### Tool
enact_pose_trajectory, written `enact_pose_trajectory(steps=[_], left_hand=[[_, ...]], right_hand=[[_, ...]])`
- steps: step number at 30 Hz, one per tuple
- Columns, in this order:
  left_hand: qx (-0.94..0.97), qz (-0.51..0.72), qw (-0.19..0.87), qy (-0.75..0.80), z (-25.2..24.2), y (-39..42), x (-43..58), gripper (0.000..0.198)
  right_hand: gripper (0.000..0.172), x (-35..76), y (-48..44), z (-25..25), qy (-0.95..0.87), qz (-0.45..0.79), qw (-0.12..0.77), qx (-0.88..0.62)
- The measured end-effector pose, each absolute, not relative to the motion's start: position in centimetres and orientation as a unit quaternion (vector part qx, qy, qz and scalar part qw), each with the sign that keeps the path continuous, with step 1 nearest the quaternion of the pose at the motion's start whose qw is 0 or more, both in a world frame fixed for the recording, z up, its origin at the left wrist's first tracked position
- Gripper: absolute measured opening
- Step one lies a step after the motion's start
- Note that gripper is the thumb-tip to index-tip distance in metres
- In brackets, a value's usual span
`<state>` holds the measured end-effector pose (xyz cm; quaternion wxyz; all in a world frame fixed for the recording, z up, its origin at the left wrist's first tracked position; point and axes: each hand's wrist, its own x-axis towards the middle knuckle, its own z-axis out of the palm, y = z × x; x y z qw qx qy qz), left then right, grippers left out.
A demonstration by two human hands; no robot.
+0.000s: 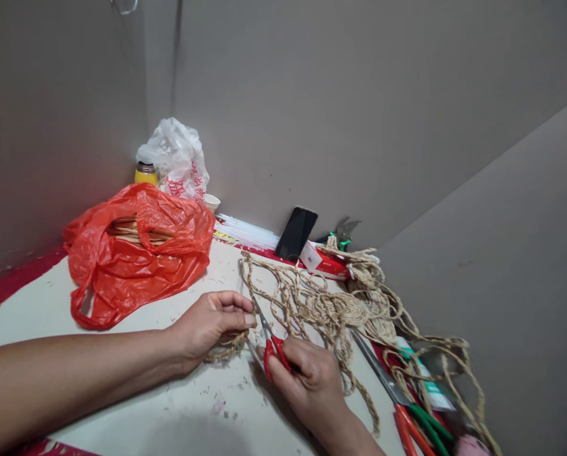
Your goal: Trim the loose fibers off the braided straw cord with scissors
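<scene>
My left hand [216, 326] pinches a strand of braided straw rope [230, 348] between thumb and fingers; a loop of it hangs below the palm. In my right hand [312, 377] is a pair of small scissors [274, 354] with red handles. The blades are spread apart and point up toward my left fingertips, close to the rope. Whether they touch the rope I cannot tell. A tangled heap of the same rope [331, 310] lies just beyond and to the right of my hands.
At the left lies a red plastic bag [140, 272] with flat tan pieces inside. A phone [296, 233] leans against the wall beside a red box [328, 263] and pruning shears [343, 234]. Larger scissors [388, 380], a white-green tube [426, 377], a yellow bottle [146, 174] and a paper cup [211, 202] stand around.
</scene>
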<state>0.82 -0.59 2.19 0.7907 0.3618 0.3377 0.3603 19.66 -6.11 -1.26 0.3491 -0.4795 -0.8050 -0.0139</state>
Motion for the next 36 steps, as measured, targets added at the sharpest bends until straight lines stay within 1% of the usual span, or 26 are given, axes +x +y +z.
enact_pose_trajectory(steps=[3,5,8,10,12,15,16,18,19,21,24,27,31,34,36], left_hand=[[0.364,0.356,0.794,0.333,2.2,-0.5,0.7,0.027],[0.361,0.357,0.797,0.327,2.3,-0.3,0.7,0.027],[0.364,0.345,0.807,0.31,2.4,-0.3,0.6,0.026],[0.372,0.32,0.821,0.29,2.6,-0.5,0.6,0.025],[0.383,0.28,0.841,0.259,2.7,-0.9,0.6,0.023],[0.389,0.223,0.866,0.222,2.8,-1.7,0.6,0.023],[0.389,0.211,0.871,0.216,2.8,-1.9,0.6,0.023],[0.384,0.195,0.878,0.21,2.7,-2.2,0.7,0.025],[0.383,0.19,0.88,0.208,2.7,-2.3,0.8,0.027],[0.399,0.189,0.872,0.213,2.6,-2.3,0.8,0.03],[0.46,0.221,0.827,0.236,2.6,-2.2,0.8,0.033],[0.495,0.235,0.806,0.226,2.8,-2.6,0.9,0.034],[0.471,0.189,0.841,0.187,2.5,-3.4,1.0,0.03],[0.437,0.185,0.856,0.205,2.1,-3.2,1.1,0.026],[0.433,0.195,0.851,0.222,1.8,-2.8,1.1,0.027]], right_hand=[[0.033,19.7,-6.2,-1.2,-0.794,0.009,0.351,-0.495],[0.032,19.7,-6.2,-1.1,-0.775,0.06,0.376,-0.505],[0.032,19.9,-6.0,-0.9,-0.68,0.211,0.45,-0.54],[0.029,19.9,-5.7,-0.8,-0.567,0.333,0.5,-0.564],[0.029,19.6,-5.6,-0.6,-0.455,0.454,0.532,-0.551],[0.036,18.6,-5.8,0.3,-0.349,0.603,0.541,-0.472],[0.037,18.3,-5.9,0.6,-0.329,0.636,0.537,-0.447],[0.033,17.7,-6.2,1.2,-0.314,0.67,0.532,-0.412],[0.03,17.6,-6.4,1.5,-0.317,0.668,0.537,-0.406],[0.028,17.7,-6.5,1.7,-0.336,0.628,0.562,-0.421],[0.027,18.5,-6.4,1.7,-0.376,0.504,0.615,-0.477],[0.024,19.3,-6.2,1.7,-0.426,0.396,0.641,-0.5],[0.024,19.5,-5.9,2.0,-0.499,0.322,0.62,-0.513],[0.029,19.2,-5.6,2.1,-0.521,0.313,0.577,-0.545],[0.031,19.2,-5.4,2.0,-0.527,0.317,0.553,-0.562]])
